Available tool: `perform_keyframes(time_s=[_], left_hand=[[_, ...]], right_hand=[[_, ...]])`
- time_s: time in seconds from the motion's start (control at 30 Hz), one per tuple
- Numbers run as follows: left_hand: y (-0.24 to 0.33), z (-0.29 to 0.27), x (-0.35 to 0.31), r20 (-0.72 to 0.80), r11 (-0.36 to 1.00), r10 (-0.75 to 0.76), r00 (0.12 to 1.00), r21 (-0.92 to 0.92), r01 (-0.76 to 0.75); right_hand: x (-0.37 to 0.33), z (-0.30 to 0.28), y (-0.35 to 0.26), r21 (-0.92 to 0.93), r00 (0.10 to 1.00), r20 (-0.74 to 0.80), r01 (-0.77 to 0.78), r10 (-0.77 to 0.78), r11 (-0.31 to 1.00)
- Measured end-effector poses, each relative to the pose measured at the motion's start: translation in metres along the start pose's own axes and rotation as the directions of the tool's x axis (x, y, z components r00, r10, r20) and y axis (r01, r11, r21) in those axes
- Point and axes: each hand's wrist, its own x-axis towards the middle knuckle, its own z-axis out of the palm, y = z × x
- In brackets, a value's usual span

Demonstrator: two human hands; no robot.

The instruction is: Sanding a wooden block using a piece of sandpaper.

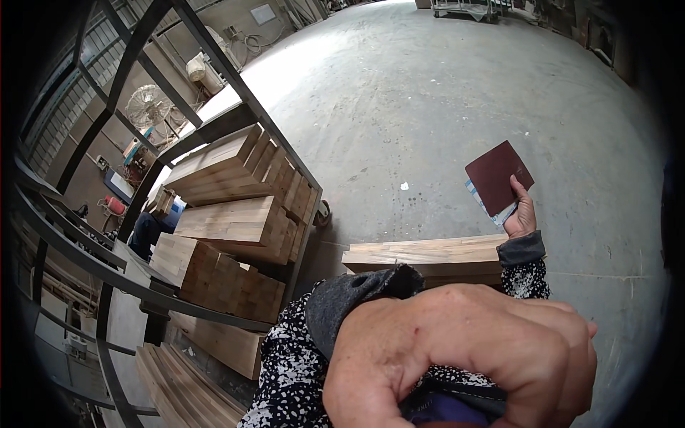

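My right hand (522,214) is held out over the floor at the right, thumb on top, gripping a dark red square sheet of what looks like sandpaper (499,177). A blue-and-white printed layer (502,215) shows along its lower left edge. Large and close, my left hand (464,346) fills the lower middle, its fingers curled round toward the thumb. Its fingertips are hidden, so I cannot see what, if anything, it pinches. Beyond it, partly covered by my arms, lies a stack of pale laminated wood boards (428,251).
At the left a dark metal rack cart (235,78) on casters bears stacked wood blocks (228,222). More long boards (187,389) lie at the lower left. A standing fan (148,107) is behind the rack. A flat trolley (464,11) stands far off on the concrete floor (399,93).
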Motion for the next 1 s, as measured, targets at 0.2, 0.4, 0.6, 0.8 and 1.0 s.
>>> perform_keyframes(time_s=[0.2,0.4,0.6,0.8,1.0], left_hand=[[0.014,-0.016,-0.020,-0.129,0.975,-0.174,0.976,0.116,0.189],[0.038,-0.052,-0.113,-0.753,0.662,-0.284,0.594,0.294,0.690],[0.076,-0.116,-0.291,-0.986,0.317,0.061,0.155,0.166,0.934],[0.087,-0.140,-0.369,-0.980,-0.285,0.195,-0.044,-0.099,0.953],[0.086,-0.162,-0.411,-0.975,-0.465,0.206,-0.082,-0.171,0.868]], right_hand=[[-0.009,0.013,0.000,0.013,1.000,-0.008,0.002,-0.001,1.000],[0.001,-0.003,-0.005,0.026,0.997,-0.067,0.045,-0.044,0.999],[0.006,-0.006,0.004,0.032,0.997,-0.070,0.028,-0.025,0.999],[0.014,-0.021,0.019,0.002,0.996,-0.063,0.058,-0.058,0.998],[0.008,-0.030,0.021,-0.222,0.995,-0.094,0.023,-0.045,0.975]])
